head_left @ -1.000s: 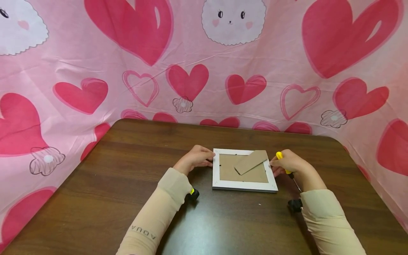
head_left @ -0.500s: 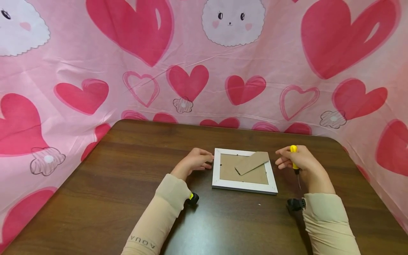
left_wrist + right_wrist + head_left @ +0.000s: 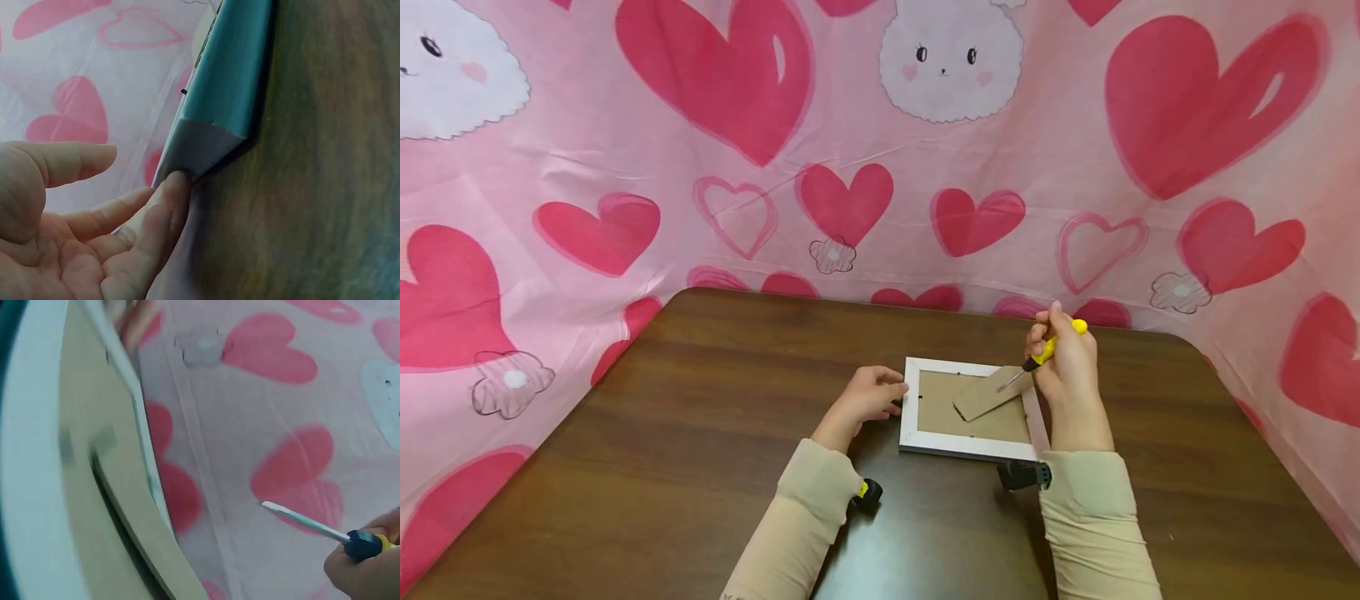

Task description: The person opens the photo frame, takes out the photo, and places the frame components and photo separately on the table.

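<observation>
A white picture frame (image 3: 958, 444) lies face down on the table with its brown backing board (image 3: 936, 417) showing. The cardboard easel stand (image 3: 988, 395) slants across that board. My left hand (image 3: 865, 400) is at the frame's left side, fingers relaxed; in the left wrist view its fingertips (image 3: 178, 184) rest at the frame's corner, thumb apart. Over the right side of the frame, my right hand (image 3: 1072, 367) holds a screwdriver (image 3: 1047, 350) by its yellow and black handle. The metal shaft (image 3: 306, 522) points left and down above the stand in the head view.
The frame and both hands are on a dark brown wooden table (image 3: 700, 467). Behind it hangs a pink cloth (image 3: 760, 125) printed with hearts. Small dark retaining tabs dot the backing board's edges. A black wrist camera (image 3: 1024, 476) overlaps the frame's near right corner.
My right hand has left the frame's right edge, risen and swung left over it, turning the screwdriver so its shaft now points toward the stand. The left hand stays at the left edge.
</observation>
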Demonstrator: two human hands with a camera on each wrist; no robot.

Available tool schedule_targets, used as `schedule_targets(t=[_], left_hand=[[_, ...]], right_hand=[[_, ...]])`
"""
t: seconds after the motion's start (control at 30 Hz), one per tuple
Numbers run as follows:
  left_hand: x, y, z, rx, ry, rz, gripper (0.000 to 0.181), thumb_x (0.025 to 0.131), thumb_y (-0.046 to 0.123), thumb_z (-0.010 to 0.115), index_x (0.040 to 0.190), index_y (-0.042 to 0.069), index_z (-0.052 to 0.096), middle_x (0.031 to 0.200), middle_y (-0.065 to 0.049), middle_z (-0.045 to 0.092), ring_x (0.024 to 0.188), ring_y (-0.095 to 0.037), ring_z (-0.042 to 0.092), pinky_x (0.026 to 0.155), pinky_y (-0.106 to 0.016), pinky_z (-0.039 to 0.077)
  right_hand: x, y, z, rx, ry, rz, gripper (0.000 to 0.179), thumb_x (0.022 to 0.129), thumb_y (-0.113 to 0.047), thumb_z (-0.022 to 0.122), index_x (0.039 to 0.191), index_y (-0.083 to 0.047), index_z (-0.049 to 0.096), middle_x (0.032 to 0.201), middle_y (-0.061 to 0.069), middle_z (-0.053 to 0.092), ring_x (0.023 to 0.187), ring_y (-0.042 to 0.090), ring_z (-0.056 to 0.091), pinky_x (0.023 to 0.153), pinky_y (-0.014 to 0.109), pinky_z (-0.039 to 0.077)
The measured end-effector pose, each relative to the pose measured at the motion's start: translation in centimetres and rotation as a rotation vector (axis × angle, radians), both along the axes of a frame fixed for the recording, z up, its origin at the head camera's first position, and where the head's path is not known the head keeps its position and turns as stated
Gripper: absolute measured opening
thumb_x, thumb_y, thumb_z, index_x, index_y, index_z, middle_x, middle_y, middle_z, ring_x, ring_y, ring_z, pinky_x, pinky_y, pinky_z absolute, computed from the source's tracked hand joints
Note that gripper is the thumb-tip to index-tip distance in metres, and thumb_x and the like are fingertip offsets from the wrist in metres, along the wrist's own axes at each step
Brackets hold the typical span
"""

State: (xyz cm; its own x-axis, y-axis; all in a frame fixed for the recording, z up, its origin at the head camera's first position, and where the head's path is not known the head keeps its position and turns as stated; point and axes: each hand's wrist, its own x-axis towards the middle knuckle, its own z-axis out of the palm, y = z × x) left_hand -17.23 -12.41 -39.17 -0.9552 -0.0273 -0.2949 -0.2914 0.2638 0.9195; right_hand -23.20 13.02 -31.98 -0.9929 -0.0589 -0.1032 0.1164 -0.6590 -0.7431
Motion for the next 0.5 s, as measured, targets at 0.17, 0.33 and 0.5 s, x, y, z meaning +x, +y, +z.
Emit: schedule_targets(t=[0.17,0.33,0.5], left_hand=[[0.0,0.4,-0.4,-0.037,0.031,-0.031,0.033,0.093,0.014,0.067,0.12,-0.004,0.061,0.094,-0.015,0.071,0.073,-0.02,0.07,0.062,-0.028,0.053],[0.1,0.5,-0.5,-0.038,0.055,-0.032,0.033,0.089,0.011,0.07,0.117,-0.006,0.062,0.081,-0.01,0.068,0.066,-0.017,0.065,0.056,-0.026,0.05],[0.0,0.7,-0.8,-0.091,0.07,-0.012,0.041,0.087,0.009,0.073,0.123,-0.005,0.06,0.073,-0.005,0.061,0.06,-0.014,0.055,0.052,-0.023,0.044]], right_hand=[[-0.1,-2.5,-1.4,-0.249,-0.097,-0.019,0.064,0.106,-0.043,0.039,0.054,-0.007,0.046,0.048,0.004,0.048,0.042,0.017,0.032,0.058,0.029,0.024],[-0.1,-4.7,-2.9,-0.359,-0.157,-0.121,0.072,0.103,-0.052,0.034,0.047,-0.007,0.042,0.046,0.006,0.048,0.041,0.02,0.031,0.057,0.032,0.023],[-0.2,-6.2,-4.4,-0.37,-0.216,-0.147,0.072,0.103,-0.048,0.032,0.045,-0.007,0.041,0.045,0.005,0.047,0.04,0.018,0.031,0.056,0.029,0.023]])
